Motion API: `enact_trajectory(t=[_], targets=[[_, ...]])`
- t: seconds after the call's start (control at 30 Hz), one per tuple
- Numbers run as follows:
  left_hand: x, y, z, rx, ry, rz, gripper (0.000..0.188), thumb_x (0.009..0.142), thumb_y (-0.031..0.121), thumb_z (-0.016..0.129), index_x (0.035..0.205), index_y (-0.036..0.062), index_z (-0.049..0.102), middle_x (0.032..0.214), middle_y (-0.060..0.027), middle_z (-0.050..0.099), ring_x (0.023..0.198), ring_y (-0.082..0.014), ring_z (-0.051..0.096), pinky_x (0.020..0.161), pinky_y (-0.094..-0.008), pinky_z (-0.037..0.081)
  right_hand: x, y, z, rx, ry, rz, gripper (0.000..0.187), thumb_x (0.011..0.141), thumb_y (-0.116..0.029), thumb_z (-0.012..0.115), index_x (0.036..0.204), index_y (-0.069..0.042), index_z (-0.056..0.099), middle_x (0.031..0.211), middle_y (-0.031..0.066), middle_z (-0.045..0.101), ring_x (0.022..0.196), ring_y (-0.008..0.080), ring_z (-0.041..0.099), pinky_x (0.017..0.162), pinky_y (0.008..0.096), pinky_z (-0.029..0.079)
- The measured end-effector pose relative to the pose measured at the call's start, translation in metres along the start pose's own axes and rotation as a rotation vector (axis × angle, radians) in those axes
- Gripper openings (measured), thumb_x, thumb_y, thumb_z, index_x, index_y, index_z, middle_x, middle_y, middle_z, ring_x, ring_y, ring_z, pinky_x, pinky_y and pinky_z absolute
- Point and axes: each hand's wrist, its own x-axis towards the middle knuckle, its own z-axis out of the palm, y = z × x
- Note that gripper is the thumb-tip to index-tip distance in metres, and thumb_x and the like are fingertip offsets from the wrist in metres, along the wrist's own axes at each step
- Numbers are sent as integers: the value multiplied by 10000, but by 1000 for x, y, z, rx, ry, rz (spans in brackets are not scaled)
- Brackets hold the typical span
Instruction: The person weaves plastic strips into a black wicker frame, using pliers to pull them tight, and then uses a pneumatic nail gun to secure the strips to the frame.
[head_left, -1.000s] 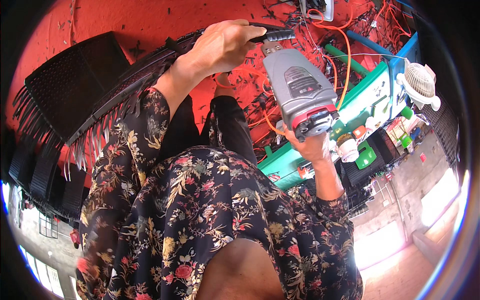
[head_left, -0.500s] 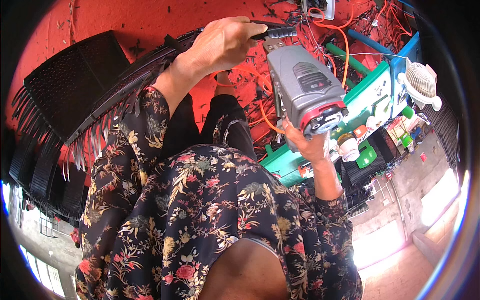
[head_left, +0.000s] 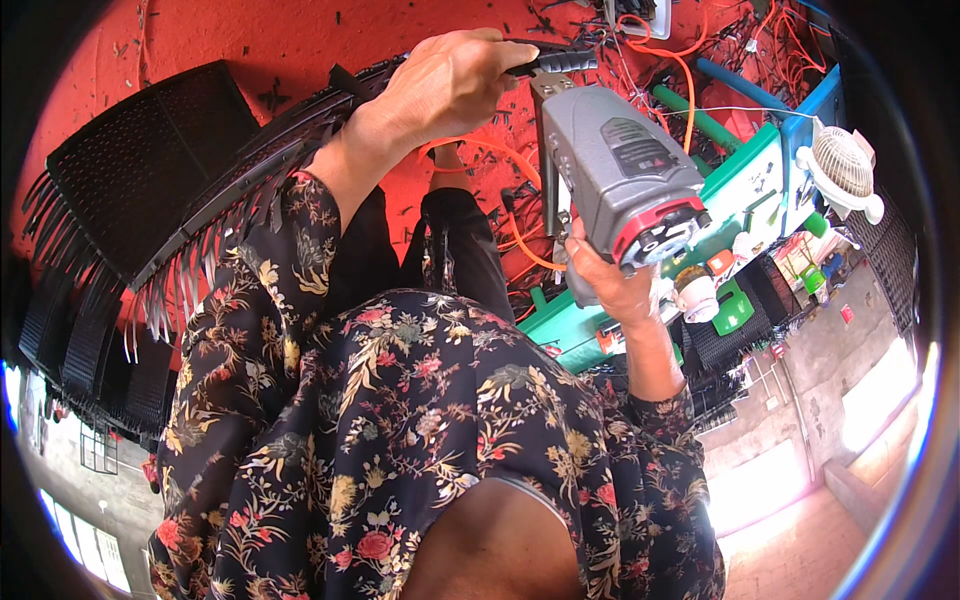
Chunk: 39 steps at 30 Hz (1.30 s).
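Near the upper centre of the frame, the left hand (head_left: 455, 85) closes its grip around a black ribbed handle (head_left: 560, 62). Just right of centre, the right hand (head_left: 610, 285) holds the grey power tool (head_left: 615, 170) from beneath, red wires (head_left: 520, 225) tangled behind.

Bright daylight, fisheye-warped, glare lower right

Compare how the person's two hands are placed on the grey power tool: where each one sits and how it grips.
The left hand sits at the far end of the grey power tool, fingers curled shut round a black ribbed side handle. The right hand is at the near end, by the tool's red collar, cupping the body from below. The left forearm stretches far out; the right is bent close. Both hands are bare and both touch the tool.
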Motion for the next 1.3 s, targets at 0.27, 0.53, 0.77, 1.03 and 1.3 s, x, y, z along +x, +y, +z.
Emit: enact_trajectory(t=[0.27, 0.53, 0.77, 1.03, 1.3], targets=[[2, -1, 1, -9, 17, 22, 331, 773, 26, 624, 1103, 49, 613, 878, -137, 604, 830, -345, 590, 714, -398, 490, 14, -18, -7, -205, 33, -157, 310, 739, -157, 754, 963, 5, 614, 871, 91, 643, 768, 223, 626, 712, 342, 490], [-2, 0, 2, -40, -14, -46, 331, 781, 29, 636, 1110, 53, 614, 906, -131, 613, 850, -341, 596, 720, -391, 496, 11, -20, -11, -437, 23, -199, 325, 721, -134, 764, 962, 4, 597, 835, 81, 602, 730, 217, 582, 678, 341, 475], [-2, 6, -3, -35, -16, -36, 334, 779, 28, 635, 1112, 55, 612, 904, -131, 611, 840, -342, 595, 710, -395, 495, 8, -20, -12, -313, 4, -145, 318, 735, -77, 739, 1002, 14, 592, 898, 81, 615, 787, 187, 597, 712, 328, 486], [-2, 6, -2, -18, -24, -32, 334, 787, 35, 621, 1120, 56, 608, 893, -132, 605, 833, -343, 592, 709, -401, 493, 14, -25, -13, 244, -18, 245, 107, 772, -15, 639, 867, -12, 589, 761, 5, 562, 669, 99, 519, 610, 248, 414], [-1, 4, -2, 9, -16, -12, 331, 794, 44, 614, 1125, 57, 605, 891, -128, 601, 828, -340, 592, 707, -399, 493, 11, -22, -7, 164, 49, 210, 130, 767, -71, 667, 868, -31, 595, 764, 12, 574, 663, 126, 534, 611, 276, 432]])
